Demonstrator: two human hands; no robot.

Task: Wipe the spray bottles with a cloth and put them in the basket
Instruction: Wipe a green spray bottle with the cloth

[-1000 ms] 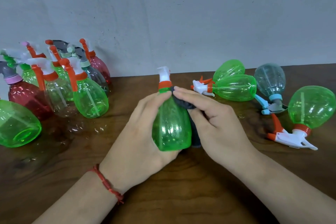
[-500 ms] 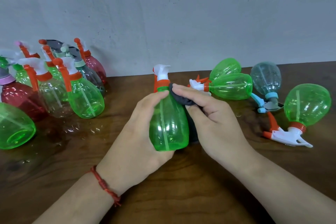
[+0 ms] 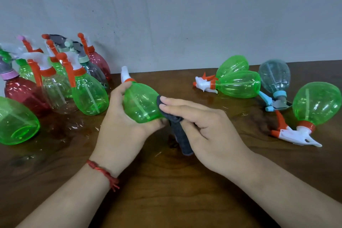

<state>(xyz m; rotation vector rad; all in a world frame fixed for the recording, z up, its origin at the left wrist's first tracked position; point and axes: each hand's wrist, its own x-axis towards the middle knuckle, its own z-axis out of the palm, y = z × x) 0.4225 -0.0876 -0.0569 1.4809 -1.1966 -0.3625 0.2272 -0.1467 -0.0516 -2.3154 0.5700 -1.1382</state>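
My left hand (image 3: 120,131) grips a green spray bottle (image 3: 140,103) with a white and orange nozzle, tilted so its head points up and to the left. My right hand (image 3: 205,127) holds a dark grey cloth (image 3: 180,135) and presses it with straight fingers against the bottle's right side; the cloth's tail hangs down to the table. No basket is in view.
Several upright bottles (image 3: 55,79), green, red and clear, crowd the back left by the wall, with one green bottle (image 3: 16,120) lying at the far left. Several bottles (image 3: 238,83) lie on their sides at the right, on the dark wooden table (image 3: 166,190).
The bottle has tipped from upright to leaning left. My right hand and the cloth slid from the bottle's neck down to its lower right side.
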